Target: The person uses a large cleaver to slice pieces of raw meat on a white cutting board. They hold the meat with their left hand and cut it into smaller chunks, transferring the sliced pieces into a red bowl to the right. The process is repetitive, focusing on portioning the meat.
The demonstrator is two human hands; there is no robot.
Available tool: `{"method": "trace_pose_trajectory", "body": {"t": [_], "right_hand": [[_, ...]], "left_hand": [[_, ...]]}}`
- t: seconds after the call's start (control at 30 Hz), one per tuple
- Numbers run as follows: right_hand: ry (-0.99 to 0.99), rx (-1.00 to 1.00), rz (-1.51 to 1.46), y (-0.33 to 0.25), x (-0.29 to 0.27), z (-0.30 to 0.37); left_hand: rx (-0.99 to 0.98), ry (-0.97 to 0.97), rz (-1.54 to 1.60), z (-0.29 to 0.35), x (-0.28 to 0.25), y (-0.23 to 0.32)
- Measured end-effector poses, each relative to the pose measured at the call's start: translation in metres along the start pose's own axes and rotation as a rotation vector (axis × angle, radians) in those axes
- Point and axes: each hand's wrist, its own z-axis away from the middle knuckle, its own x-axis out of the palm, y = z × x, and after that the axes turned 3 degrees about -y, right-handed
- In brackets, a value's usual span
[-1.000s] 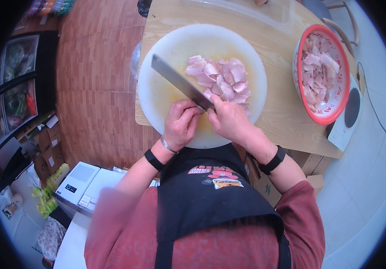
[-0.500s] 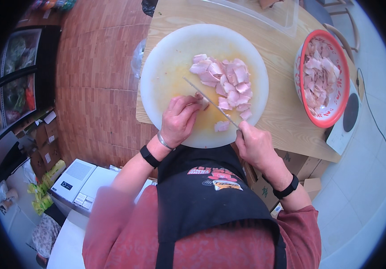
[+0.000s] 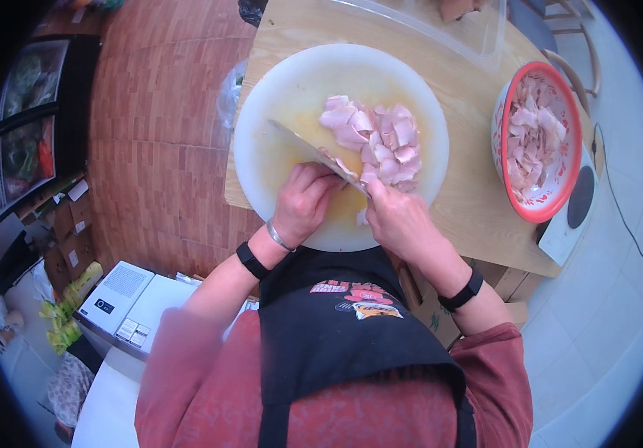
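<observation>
My right hand (image 3: 404, 222) is closed around the handle of a kitchen knife (image 3: 300, 143). The blade slants from my right hand up toward the left, over a round white cutting board (image 3: 268, 101). Against its near side, my left hand (image 3: 305, 200) has its fingers curled and pressed down on a small piece of pinkish meat, mostly hidden by the fingers and blade. A thin slice lies along the blade's far side. Beyond the knife, a heap of pale pink meat slices (image 3: 383, 143) spreads over the right half of the board.
On the wooden table (image 3: 471, 175), right of the board, a red-rimmed enamel basin (image 3: 502, 142) holds many meat slices. Beside it sits a white appliance with a dark disc (image 3: 581, 197). A clear plastic tray (image 3: 441, 33) lies at the far edge. Cardboard boxes stand below the table.
The knife has moved left, its blade now crossing just in front of my left fingertips. My right hand has shifted left and up, closer to my left hand, which stays on the meat.
</observation>
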Motion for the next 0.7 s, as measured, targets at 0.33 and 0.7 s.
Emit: {"method": "trace_pose_trajectory", "body": {"t": [0.33,0.7], "right_hand": [[-0.194,0.065,0.103,0.0,-0.045,0.036],[-0.008,0.029,-0.098,0.006,-0.011,-0.007]], "left_hand": [[-0.022,0.038,-0.027,0.004,0.0,0.002],[-0.042,0.054,0.008,0.006,0.003,0.002]]}}
